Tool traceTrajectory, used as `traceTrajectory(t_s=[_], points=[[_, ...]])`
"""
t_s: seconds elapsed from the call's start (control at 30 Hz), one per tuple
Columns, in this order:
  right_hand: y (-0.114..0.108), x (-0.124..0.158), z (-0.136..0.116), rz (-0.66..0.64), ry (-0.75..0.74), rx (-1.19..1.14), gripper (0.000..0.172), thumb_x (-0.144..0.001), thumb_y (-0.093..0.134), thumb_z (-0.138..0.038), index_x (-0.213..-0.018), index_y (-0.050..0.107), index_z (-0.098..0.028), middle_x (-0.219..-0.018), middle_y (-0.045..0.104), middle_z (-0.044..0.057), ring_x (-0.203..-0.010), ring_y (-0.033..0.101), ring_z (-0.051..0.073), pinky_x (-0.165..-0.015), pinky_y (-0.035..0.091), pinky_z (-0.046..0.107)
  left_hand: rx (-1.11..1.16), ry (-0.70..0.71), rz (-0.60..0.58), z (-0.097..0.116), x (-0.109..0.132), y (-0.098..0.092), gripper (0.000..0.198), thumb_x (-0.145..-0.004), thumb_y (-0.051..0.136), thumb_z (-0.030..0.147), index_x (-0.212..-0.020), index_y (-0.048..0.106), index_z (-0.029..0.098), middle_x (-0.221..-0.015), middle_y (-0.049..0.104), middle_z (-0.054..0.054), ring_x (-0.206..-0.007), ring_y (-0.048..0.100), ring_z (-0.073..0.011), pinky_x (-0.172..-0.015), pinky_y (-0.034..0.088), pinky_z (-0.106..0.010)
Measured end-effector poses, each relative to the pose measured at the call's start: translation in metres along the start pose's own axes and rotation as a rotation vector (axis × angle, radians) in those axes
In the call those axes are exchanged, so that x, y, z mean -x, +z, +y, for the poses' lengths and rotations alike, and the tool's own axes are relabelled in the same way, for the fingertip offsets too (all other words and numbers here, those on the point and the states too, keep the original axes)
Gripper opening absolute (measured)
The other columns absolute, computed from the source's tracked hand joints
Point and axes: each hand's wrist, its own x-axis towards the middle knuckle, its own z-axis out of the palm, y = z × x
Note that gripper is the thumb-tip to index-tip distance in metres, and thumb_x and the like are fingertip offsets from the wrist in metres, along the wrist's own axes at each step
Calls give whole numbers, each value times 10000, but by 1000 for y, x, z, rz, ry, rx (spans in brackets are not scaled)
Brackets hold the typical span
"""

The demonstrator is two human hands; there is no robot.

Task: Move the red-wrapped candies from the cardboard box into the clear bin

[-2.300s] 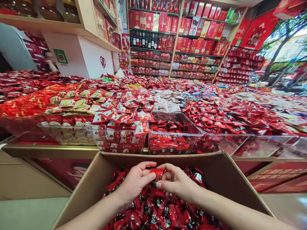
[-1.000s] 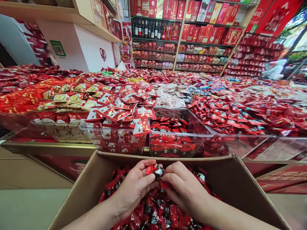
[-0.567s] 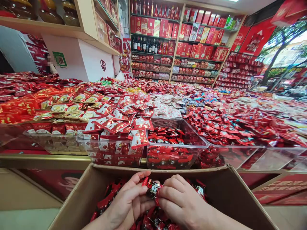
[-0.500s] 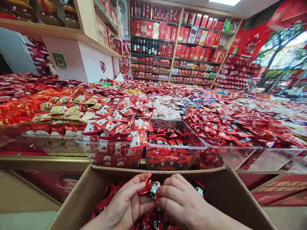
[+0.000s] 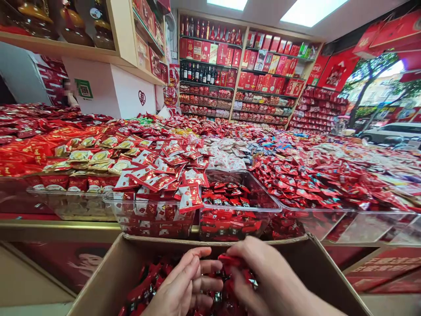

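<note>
An open cardboard box (image 5: 98,274) holds many red and black wrapped candies (image 5: 144,287). Over them my left hand (image 5: 187,285) is open, palm turned to the right, fingers apart and nothing in it. Just right of it my right hand (image 5: 263,274), blurred, pinches a red candy packet (image 5: 229,260) between thumb and fingers. Directly behind the box, a clear plastic bin (image 5: 241,210) contains similar red and black candies, lower than the heaps beside it.
A clear bin (image 5: 153,208) heaped with red and white packets stands left of the part-filled one. More candy heaps (image 5: 302,175) spread across the counter. Shelves (image 5: 245,66) with bottles and red boxes stand behind; a van (image 5: 394,131) shows outside at right.
My left hand has let go of the candy and its fingers have spread. My right hand has moved slightly right with a red packet. The view has tilted up a little.
</note>
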Motion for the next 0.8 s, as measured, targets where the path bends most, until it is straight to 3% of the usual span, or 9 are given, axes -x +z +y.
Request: traceTrajectory(t_s=[0.1,0.2,0.37,0.57,0.7,0.8], points=[[-39,-28,14,150,99,24,152,-678,445,-172,-825,443,-209,-814,542,44,-731,502,135,-611,389,245,-171,-46,-21,-5,-5,-8,246,-786,359,372,-908,458,183,-856,579,-70,-717,554,-172,-629,362,-292],[-57,-64,45,25,164,92,68,-635,458,-151,-690,437,-185,-747,549,25,-731,509,135,-578,375,224,-291,-84,-45,-16,-11,-17,214,-766,408,357,-860,473,176,-802,589,-51,-666,561,-150,-583,358,-257],[-38,-101,87,-392,182,155,59,-547,473,-123,-574,441,-166,-589,517,-22,-531,448,83,-442,303,178,-529,-180,-77,-35,-14,-29,145,-700,488,294,-791,502,182,-710,579,-3,-596,518,-115,-539,344,-223],[-13,-106,98,-458,50,389,71,-514,473,-91,-528,464,-160,-521,485,-8,-491,397,84,-417,243,190,-857,-186,-175,-42,-8,-32,192,-670,485,255,-832,579,215,-686,575,14,-621,481,-123,-573,348,-215],[-7,-107,107,-576,101,322,51,-552,521,-194,-584,534,-157,-599,553,19,-534,458,105,-453,297,191,-1021,-223,-235,-42,-7,-35,236,-677,470,314,-869,585,236,-745,604,0,-633,504,-139,-541,354,-210],[-3,-106,114,-611,129,259,104,-576,527,-226,-632,580,-158,-668,584,35,-586,496,118,-500,331,196,-1147,-202,-292,-52,-10,-52,259,-668,478,358,-890,580,271,-747,616,5,-629,523,-155,-512,354,-211]])
